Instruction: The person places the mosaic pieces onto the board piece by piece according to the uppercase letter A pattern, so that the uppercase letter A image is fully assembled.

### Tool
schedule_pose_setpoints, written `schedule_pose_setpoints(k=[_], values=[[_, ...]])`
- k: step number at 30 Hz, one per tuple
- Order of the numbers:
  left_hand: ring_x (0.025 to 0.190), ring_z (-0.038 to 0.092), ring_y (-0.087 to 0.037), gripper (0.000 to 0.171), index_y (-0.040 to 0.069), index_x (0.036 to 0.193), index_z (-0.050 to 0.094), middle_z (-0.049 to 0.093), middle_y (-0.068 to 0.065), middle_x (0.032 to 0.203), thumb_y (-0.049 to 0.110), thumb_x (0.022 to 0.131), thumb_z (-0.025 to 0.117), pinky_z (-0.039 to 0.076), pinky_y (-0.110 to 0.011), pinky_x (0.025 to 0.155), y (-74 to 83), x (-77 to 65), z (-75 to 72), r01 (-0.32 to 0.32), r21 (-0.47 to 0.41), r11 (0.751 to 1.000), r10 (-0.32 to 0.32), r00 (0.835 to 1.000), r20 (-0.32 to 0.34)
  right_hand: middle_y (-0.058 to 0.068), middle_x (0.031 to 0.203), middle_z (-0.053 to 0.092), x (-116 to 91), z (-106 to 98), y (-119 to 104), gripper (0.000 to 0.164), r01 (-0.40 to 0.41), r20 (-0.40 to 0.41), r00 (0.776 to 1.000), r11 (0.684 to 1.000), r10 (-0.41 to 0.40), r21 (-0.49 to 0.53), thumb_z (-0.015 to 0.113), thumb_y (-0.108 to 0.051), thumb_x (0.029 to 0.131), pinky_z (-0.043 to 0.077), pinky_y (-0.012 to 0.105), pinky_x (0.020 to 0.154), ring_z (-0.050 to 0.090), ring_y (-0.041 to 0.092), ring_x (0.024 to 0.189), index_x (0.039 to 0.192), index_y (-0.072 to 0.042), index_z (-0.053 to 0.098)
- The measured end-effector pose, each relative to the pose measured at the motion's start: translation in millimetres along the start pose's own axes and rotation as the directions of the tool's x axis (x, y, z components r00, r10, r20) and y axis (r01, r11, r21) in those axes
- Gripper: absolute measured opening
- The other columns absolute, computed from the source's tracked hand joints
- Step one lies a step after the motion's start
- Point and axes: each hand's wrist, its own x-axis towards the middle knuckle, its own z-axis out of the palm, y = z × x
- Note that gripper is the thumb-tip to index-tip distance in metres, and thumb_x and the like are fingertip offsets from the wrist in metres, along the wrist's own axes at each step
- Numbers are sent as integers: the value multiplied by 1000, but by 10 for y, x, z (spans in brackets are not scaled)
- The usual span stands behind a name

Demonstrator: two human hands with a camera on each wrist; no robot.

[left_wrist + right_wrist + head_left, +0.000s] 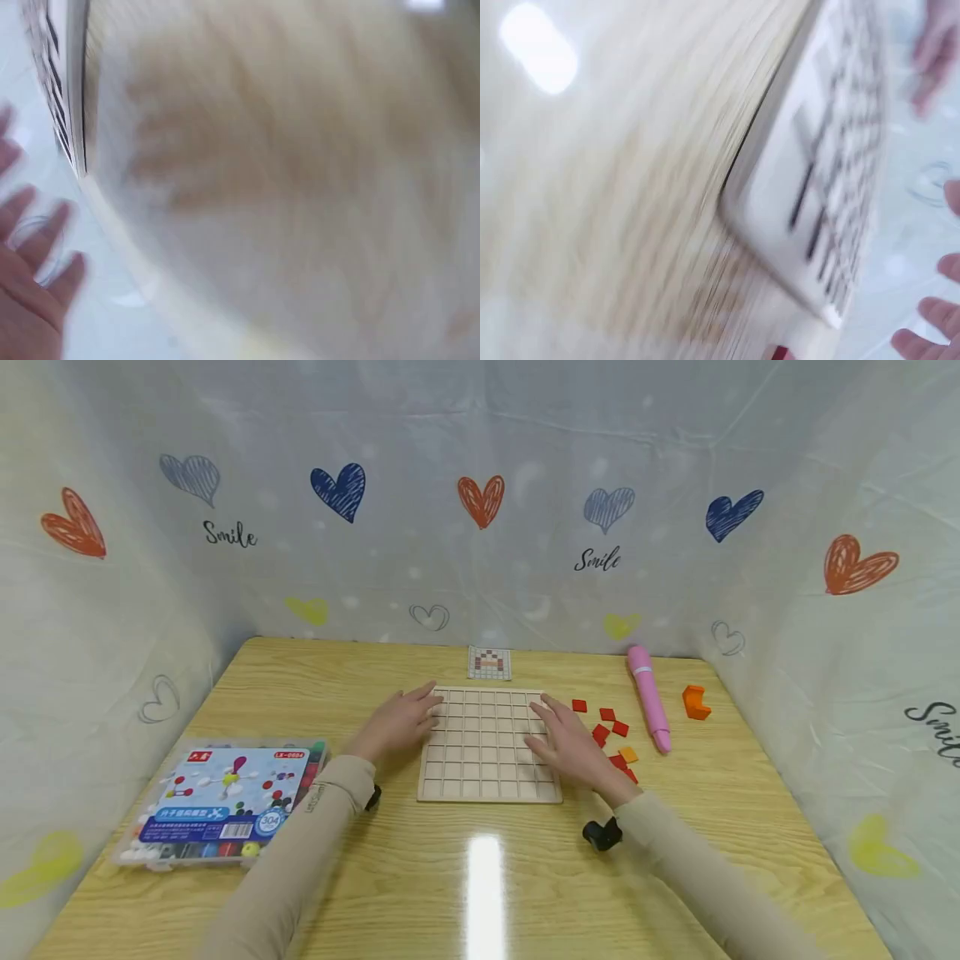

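Observation:
A pale wooden grid board [483, 747] of small square cells lies flat on the table. My left hand [397, 722] is at the board's left edge, fingers spread and reaching over its upper left corner. On the opposite side my right hand [573, 745] overlaps the right edge, fingers extended toward the cells. Both hands hold nothing. The left wrist view, badly blurred, has loose fingers [41, 240] beside the board's edge. In the right wrist view the board's corner [761, 191] is close, with spread fingertips [937, 311] at the right.
Several red square tiles [601, 733] and an orange tile [627, 754] lie right of the board. Beyond are a pink marker-shaped stick [649, 697] and an orange block [696, 702]. A small pattern card [489, 663] lies behind the board; a molecular model box [225, 797] sits left.

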Motion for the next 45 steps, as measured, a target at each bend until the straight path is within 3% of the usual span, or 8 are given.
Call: schedule_pose_setpoints(k=[4, 9, 12, 19, 23, 27, 34, 45], values=[[140, 33, -39, 48, -4, 140, 48, 34, -24, 152, 17, 99, 58, 25, -50, 117, -65, -55, 85, 97, -226, 969, -107, 994, -29, 21, 155, 29, -241, -108, -42, 58, -81, -64, 993, 971, 98, 227, 56, -32, 100, 32, 61, 109, 28, 41, 141, 145, 0, 42], [141, 31, -38, 42, -1, 132, 57, 38, -19, 152, 13, 93, 66, 23, -49, 118, -132, -60, 157, 131, -471, 872, -168, 985, -37, 18, 153, 34, -502, -245, -9, 52, -134, -92, 980, 921, 179, 365, 56, -29, 100, 36, 61, 106, 34, 39, 138, 144, -2, 45], [142, 30, -38, 39, 0, 128, 61, 39, -16, 152, 13, 92, 68, 22, -51, 118, -151, -26, 174, 132, -534, 835, -187, 981, -49, 17, 153, 35, -605, -297, 25, 51, -178, -67, 972, 886, 227, 429, 55, -30, 101, 33, 61, 109, 36, 38, 136, 143, -4, 46], [140, 31, -40, 35, 1, 124, 65, 43, -18, 148, 14, 92, 69, 13, -55, 119, -193, 25, 205, 135, -507, 852, -188, 981, -54, 17, 150, 37, -799, -348, 149, 52, -270, -11, 947, 815, 321, 512, 53, -31, 102, 29, 59, 112, 32, 38, 139, 145, -4, 42], [142, 29, -39, 32, 3, 122, 67, 46, -18, 146, 15, 92, 68, 0, -62, 117, -221, 29, 205, 126, -497, 858, -173, 984, -49, 19, 149, 37, -910, -384, 236, 53, -308, -16, 929, 797, 369, 519, 54, -31, 102, 31, 57, 112, 32, 40, 139, 144, -2, 42], [144, 25, -38, 31, 3, 121, 67, 47, -18, 146, 16, 92, 68, -3, -62, 116, -238, 16, 197, 117, -502, 857, -160, 986, -43, 20, 148, 39, -997, -412, 307, 55, -342, -18, 914, 792, 406, 506, 54, -34, 101, 34, 56, 111, 33, 40, 137, 145, -2, 42], [144, 25, -37, 32, 3, 121, 67, 47, -18, 145, 16, 92, 69, -3, -61, 117, -247, -13, 186, 105, -507, 855, -151, 987, -49, 24, 139, 49, -1114, -331, 458, 46, -350, -24, 916, 828, 400, 438, 58, -20, 99, 41, 55, 105, 45, 40, 127, 138, 3, 49], [144, 26, -35, 32, 5, 121, 68, 47, -16, 146, 19, 92, 69, -2, -59, 117, -284, 18, 199, 119, -499, 859, -152, 988, -25, 21, 126, 57, -1170, -267, 479, 42, -352, -18, 923, 860, 385, 369, 64, -16, 96, 51, 48, 94, 55, 33, 110, 131, 5, 56]])
